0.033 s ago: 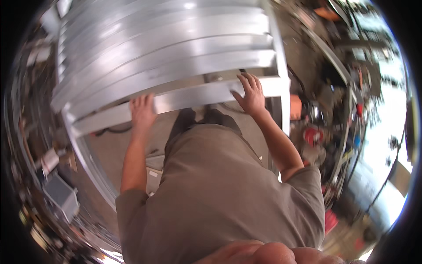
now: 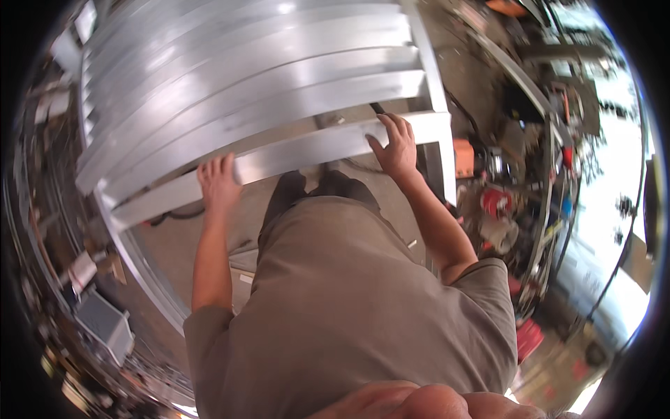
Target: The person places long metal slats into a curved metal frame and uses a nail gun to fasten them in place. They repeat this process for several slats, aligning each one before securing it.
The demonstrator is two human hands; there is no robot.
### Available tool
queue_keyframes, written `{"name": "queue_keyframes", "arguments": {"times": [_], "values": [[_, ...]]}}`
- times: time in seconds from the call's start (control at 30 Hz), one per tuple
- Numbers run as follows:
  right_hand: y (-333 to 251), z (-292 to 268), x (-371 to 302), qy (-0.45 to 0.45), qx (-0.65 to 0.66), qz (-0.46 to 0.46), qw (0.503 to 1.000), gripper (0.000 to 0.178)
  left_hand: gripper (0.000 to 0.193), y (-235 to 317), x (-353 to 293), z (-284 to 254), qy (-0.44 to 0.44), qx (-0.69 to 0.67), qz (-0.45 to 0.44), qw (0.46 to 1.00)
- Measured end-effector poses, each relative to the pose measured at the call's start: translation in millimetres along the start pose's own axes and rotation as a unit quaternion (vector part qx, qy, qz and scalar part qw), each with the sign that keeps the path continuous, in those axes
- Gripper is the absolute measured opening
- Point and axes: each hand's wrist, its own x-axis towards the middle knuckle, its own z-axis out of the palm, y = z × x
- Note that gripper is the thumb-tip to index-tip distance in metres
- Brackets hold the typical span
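A large frame of pale, shiny aluminium carries several wide parallel slats (image 2: 265, 77). Across its near end runs a flat aluminium bar (image 2: 300, 152), separated from the last slat by a gap. My left hand (image 2: 220, 183) lies over this bar left of its middle, fingers hooked over the far edge. Toward the bar's right end, my right hand (image 2: 396, 148) has its fingers bent over the far edge and its thumb spread along the top. The undersides of both grips are hidden. My legs stand close to the bar, within the frame's near opening.
Along the left, a side rail (image 2: 143, 262) of the frame runs back toward me. Farther left lies a grey box (image 2: 105, 325) among clutter. To the right are an orange case (image 2: 463, 158), a red bucket (image 2: 494, 202) and a long metal rail (image 2: 513, 66).
The whole view has turned slightly, so the frame's right end sits higher and its left end lower. Both hands keep to the same bar.
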Motion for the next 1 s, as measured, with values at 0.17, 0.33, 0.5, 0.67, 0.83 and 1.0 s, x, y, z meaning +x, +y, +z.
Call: {"name": "queue_keyframes", "arguments": {"times": [0.17, 0.33, 0.5, 0.67, 0.83, 1.0], "values": [[40.0, 21.7, -38.9, 0.164, 0.188, 0.401, 0.881, 0.044, 0.065, 0.6, -2.8, 13.6, 0.019, 0.013, 0.000, 1.000], [86.4, 51.1, -9.0, 0.165, 0.550, 0.531, 0.623, 0.056, 0.085, 1.3, 17.4, 33.7, 0.018, 0.012, 0.010, 1.000], [94.1, 62.8, 11.5, 0.180, 0.612, 0.541, 0.548, 0.053, 0.097, 0.2, 22.8, 38.3, -0.004, 0.015, -0.015, 1.000], [105.6, 78.4, 18.6, 0.185, 0.618, 0.557, 0.524, 0.054, 0.101, -1.6, 26.6, 44.5, -0.002, 0.021, -0.019, 1.000], [127.2, 97.2, 12.6, 0.096, 0.528, 0.461, 0.707, 0.053, 0.101, -3.4, 30.0, 49.2, 0.010, 0.021, -0.020, 1.000], [127.5, 95.8, 12.1, 0.165, 0.637, 0.522, 0.543, 0.052, 0.103, -5.7, 32.9, 53.1, 0.029, 0.019, -0.012, 0.999]]}}
